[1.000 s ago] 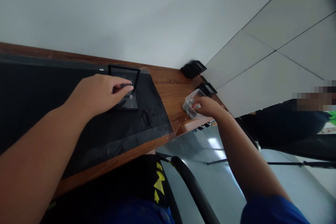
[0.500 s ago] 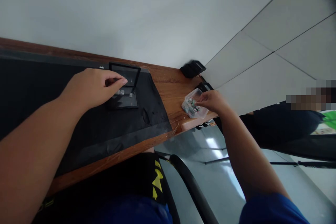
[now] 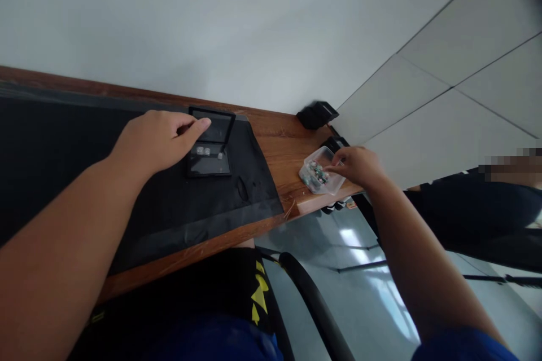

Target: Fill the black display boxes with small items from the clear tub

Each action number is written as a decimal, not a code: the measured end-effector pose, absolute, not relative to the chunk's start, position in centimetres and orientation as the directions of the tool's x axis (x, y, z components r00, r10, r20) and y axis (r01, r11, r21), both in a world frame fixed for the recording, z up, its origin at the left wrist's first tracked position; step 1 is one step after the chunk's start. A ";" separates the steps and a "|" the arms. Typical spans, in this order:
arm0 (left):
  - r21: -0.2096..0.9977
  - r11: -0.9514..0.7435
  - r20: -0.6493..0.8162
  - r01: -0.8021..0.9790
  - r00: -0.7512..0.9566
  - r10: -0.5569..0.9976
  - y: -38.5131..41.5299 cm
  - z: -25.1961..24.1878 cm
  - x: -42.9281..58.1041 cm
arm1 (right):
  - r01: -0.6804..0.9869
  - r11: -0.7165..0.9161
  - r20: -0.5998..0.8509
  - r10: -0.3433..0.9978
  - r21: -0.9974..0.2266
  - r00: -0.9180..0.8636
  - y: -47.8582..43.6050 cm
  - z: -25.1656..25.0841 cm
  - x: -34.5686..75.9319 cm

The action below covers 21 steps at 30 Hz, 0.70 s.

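Right grip, hold unclear, at small green-white pieces in clear plastic box on brown wooden tabletop; left grip, also unclear, near open black rectangular case. Likely picking; needs fine pinch.

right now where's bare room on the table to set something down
Bare wood lies between the black mat and plastic tub; mat looks bare between the open case and table's near edge. Crowded: right hand at the tub, black boxes behind; left hand by case.

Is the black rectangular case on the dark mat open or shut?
Open: the black rectangular case has its framed lid raised, exposing small whitish pieces inside.
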<state>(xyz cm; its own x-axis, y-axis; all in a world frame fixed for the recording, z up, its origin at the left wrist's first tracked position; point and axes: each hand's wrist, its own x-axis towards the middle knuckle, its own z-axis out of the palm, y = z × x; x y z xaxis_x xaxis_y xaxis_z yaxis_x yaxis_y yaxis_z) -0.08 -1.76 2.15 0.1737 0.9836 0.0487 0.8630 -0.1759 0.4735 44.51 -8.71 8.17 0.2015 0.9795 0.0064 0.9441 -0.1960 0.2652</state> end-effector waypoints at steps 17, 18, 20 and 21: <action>0.474 -0.198 0.112 0.858 0.164 0.980 -1.7 1.7 0.4 | 0.655 0.458 0.390 0.883 -0.601 -0.260 -3.7 6.3 29.8; 0.470 -0.201 0.113 0.859 0.168 0.979 -1.7 1.7 0.4 | 0.588 0.441 0.381 0.895 -0.678 -0.232 -2.8 5.1 28.4; 0.457 -0.213 0.096 0.864 0.190 0.977 -1.5 1.4 0.4 | 0.457 0.397 0.349 0.918 -0.796 -0.191 -1.2 2.7 25.9; 0.447 -0.226 0.091 0.866 0.208 0.974 -1.4 1.1 0.4 | 0.396 0.374 0.326 0.927 -0.839 -0.186 -0.6 1.6 25.0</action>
